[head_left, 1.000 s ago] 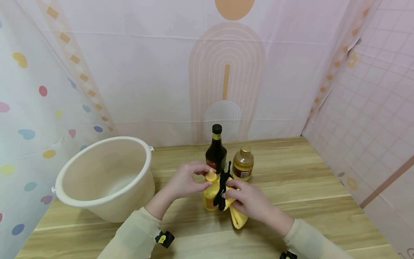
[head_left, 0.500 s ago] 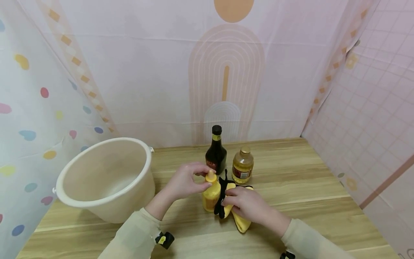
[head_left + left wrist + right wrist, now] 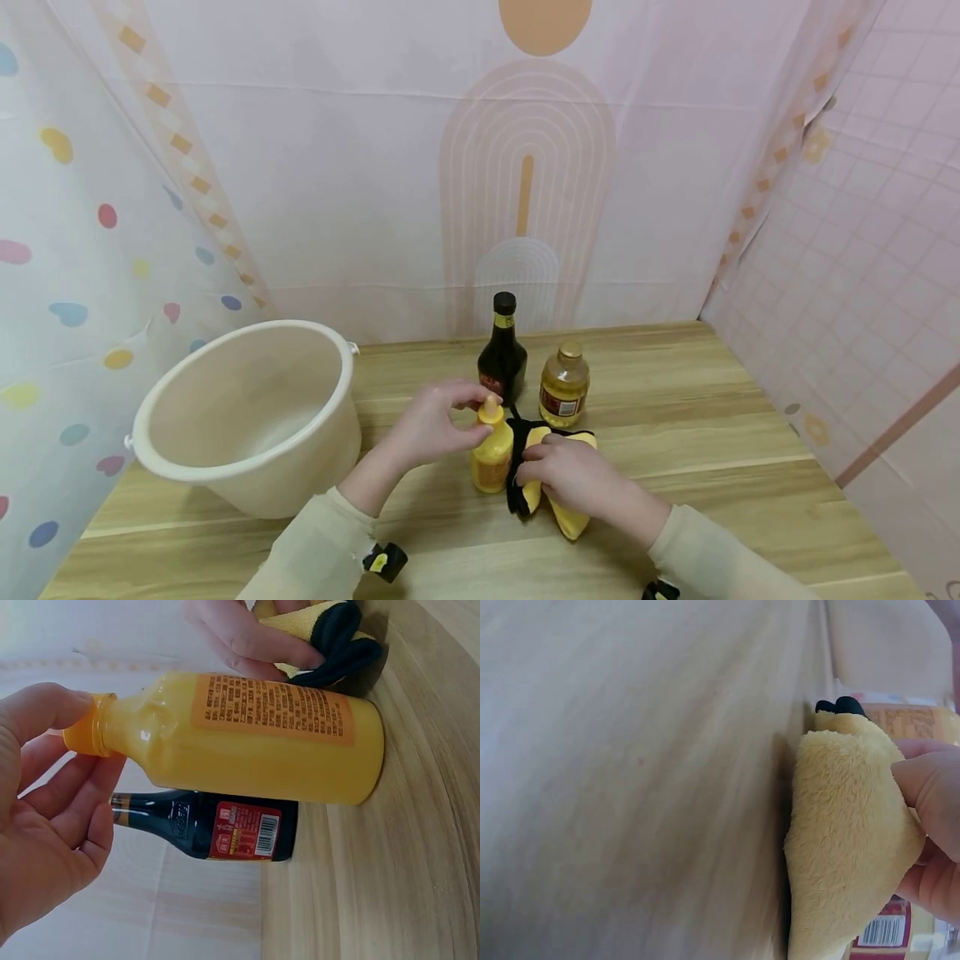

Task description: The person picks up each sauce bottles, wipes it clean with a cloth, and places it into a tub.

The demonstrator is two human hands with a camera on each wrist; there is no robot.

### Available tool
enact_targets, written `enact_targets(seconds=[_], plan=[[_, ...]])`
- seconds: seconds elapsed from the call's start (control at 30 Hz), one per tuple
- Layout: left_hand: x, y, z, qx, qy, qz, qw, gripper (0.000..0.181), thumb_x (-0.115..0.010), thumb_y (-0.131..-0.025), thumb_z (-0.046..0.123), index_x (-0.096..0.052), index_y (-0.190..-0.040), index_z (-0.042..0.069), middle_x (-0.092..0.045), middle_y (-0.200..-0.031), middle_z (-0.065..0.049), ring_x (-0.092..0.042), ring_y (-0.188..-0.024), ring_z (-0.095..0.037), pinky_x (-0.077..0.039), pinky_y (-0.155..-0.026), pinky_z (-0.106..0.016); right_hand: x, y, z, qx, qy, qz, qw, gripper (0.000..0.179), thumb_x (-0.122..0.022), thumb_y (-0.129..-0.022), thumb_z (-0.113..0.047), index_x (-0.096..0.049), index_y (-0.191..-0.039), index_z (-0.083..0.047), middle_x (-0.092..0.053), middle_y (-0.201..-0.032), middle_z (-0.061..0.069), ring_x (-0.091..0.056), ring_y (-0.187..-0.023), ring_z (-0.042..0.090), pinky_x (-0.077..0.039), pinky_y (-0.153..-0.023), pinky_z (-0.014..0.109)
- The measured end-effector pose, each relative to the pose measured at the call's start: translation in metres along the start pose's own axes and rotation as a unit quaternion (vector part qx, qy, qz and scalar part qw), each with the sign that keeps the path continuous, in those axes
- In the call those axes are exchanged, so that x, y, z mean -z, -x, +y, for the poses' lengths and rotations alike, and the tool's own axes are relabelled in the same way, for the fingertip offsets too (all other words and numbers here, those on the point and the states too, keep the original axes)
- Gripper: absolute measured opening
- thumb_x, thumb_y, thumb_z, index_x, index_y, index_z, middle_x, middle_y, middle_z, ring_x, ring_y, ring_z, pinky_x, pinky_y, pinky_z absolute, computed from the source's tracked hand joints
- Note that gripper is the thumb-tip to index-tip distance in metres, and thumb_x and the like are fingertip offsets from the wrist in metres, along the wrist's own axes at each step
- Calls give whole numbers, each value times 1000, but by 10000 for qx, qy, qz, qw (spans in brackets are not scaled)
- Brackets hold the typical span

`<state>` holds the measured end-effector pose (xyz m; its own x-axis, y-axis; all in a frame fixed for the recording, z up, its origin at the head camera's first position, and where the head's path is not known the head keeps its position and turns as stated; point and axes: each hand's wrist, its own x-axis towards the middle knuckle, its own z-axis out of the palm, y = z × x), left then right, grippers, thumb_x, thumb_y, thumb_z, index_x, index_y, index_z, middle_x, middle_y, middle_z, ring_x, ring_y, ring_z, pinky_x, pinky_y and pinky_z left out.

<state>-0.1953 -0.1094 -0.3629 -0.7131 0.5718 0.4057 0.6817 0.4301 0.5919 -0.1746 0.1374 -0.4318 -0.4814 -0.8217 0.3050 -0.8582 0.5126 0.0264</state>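
Note:
A yellow squeeze bottle point(image 3: 492, 460) with an orange label stands upright on the table. My left hand point(image 3: 442, 423) pinches its yellow cap point(image 3: 94, 724) between thumb and fingers. Just right of the bottle lies a fluffy yellow cloth with black edging point(image 3: 572, 518), folded on the tabletop. My right hand point(image 3: 576, 475) grips this cloth from above, thumb and fingertips bunching the fabric. In the right wrist view the cloth point(image 3: 847, 840) hides part of the fingers. The cloth's black edge sits right beside the bottle's side.
A dark sauce bottle point(image 3: 502, 358) with a black cap stands behind the squeeze bottle. To its right is a clear bottle of golden liquid point(image 3: 564, 387). A large cream bucket point(image 3: 341, 400) stands on the left of the wooden table point(image 3: 720, 467), with patterned curtains behind.
My right hand has lowered the cloth and shifted it slightly toward me, and its black edging now lies flatter. My left hand has stayed at the squeeze bottle's cap.

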Motion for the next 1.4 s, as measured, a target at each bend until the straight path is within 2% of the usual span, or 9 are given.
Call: enact_targets(seconds=[0.13, 0.33, 0.6, 0.77, 1.0, 1.2, 1.4], plan=[[-1, 0, 2, -13, -171, -6, 9999, 26, -79, -81, 8, -72, -106, 9, -70, -103, 1, -65, -92, -13, -54, -85, -39, 1, 6, 3, -245, -373, 261, 9987, 36, -74, -73, 8, -73, -95, -21, -69, -103, -4, -64, -91, 18, -54, -78, 31], [-2, 0, 3, -80, -253, 21, 9996, 29, -81, -79, 8, -71, -106, 8, -70, -101, 1, -65, -91, -13, -55, -84, -37, 8, 17, 11, -337, -881, 927, 9912, 43, -71, -70, 13, -73, -101, -17, -71, -105, 2, -67, -96, 20, -56, -81, 37], [-3, -2, 4, -9, -411, -76, 9991, 33, -85, -76, 6, -71, -106, 9, -69, -101, 2, -64, -91, -14, -55, -85, -37, 20, 32, 15, -748, -1351, 1278, 9797, 45, -73, -71, 14, -74, -106, -15, -70, -109, 6, -67, -101, 24, -56, -85, 42], [-4, -3, 7, 147, -491, -72, 9987, 35, -86, -74, 6, -69, -104, 10, -68, -99, 3, -63, -90, -15, -55, -83, -39, 23, 38, 15, -955, -1379, 1422, 9755, 47, -73, -70, 14, -74, -107, -16, -70, -109, 4, -67, -101, 25, -55, -85, 43], [-10, -1, 7, 283, -406, 209, 9986, 35, -85, -72, 3, -69, -102, 9, -67, -97, 3, -62, -87, -14, -56, -79, -38, 27, 44, 15, -1200, -1338, 1497, 9722, 46, -76, -70, 11, -73, -108, -14, -70, -111, 4, -66, -103, 26, -55, -86, 45], [-12, 1, 8, 223, -447, 376, 9980, 34, -84, -72, 3, -69, -101, 9, -67, -97, 2, -62, -86, -14, -56, -77, -37, 28, 46, 16, -1242, -1302, 1604, 9705, 46, -77, -69, 11, -73, -107, -14, -71, -110, 5, -67, -102, 28, -55, -85, 46], [-7, 5, 13, 358, -441, 564, 9968, 34, -85, -71, 3, -70, -101, 8, -68, -95, 3, -61, -85, -13, -56, -75, -39, 29, 48, 17, -1294, -1255, 1822, 9666, 48, -79, -68, 12, -73, -108, -14, -71, -111, 5, -67, -102, 28, -55, -85, 47]])
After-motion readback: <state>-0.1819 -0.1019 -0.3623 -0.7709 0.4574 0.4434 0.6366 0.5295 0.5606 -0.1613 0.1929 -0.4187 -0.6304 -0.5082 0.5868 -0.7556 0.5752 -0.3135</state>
